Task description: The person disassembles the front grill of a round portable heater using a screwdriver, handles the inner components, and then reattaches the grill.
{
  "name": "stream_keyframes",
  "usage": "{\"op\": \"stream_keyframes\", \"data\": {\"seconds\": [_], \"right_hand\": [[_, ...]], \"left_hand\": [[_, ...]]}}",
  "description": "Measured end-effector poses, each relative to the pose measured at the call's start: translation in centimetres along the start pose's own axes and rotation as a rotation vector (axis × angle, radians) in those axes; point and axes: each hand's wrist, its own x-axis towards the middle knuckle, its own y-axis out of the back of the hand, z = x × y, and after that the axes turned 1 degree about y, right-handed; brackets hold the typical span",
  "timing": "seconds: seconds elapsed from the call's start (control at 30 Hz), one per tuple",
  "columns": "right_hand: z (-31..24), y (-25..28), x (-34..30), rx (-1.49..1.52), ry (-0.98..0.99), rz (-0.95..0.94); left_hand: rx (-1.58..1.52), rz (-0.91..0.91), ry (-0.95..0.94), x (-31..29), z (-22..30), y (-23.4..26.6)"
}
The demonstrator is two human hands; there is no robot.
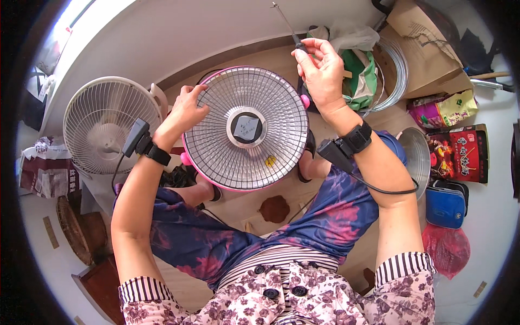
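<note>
A round fan-shaped electric heater (216, 146) with a wire grille, a silvery reflector and a pink rim stands upright between my legs. My left hand (187, 111) grips its upper left rim, with fingers curled over the edge of the grille. Up and to the right of the heater, my right hand (322, 73) is closed around the dark handle of a screwdriver (286, 23). The thin metal shaft points up and away from the heater. Something small shows at its tip, too small to make out. Pink knobs (305, 101) sit on the heater's rim.
A white fan (111, 127) stands close on the left, before a white wall. Beyond my right hand lie a coil of wire (400, 76), a green bag (360, 78) and a cardboard box (428, 59). Packages, a metal basin (417, 157) and a blue case (444, 207) line the right.
</note>
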Motion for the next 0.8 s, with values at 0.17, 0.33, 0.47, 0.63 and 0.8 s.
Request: {"op": "stream_keyframes", "data": {"seconds": [0.17, 0.33, 0.47, 0.63, 0.8], "right_hand": [[-0.2, -0.2, 0.2, -0.001, -0.017, -0.008], [-0.3, -0.1, 0.1, 0.021, -0.031, -0.004], [0.0, 0.0, 0.0, 0.020, -0.037, -0.048], [-0.3, -0.3, -0.3, 0.019, -0.047, -0.032], [-0.3, -1.0, -0.3, 0.028, -0.043, -0.031]], "left_hand": [[-0.024, -0.068, -0.070, 0.1, -0.6, 0.3], [-0.089, -0.169, -0.025, 0.6, -0.2, 0.8], [-0.383, -0.225, 0.008, 0.9, -0.5, 0.6], [-0.385, -0.190, 0.053, 1.3, -0.9, 0.6], [-0.375, -0.163, 0.103, 2.3, -0.5, 0.5]]}}
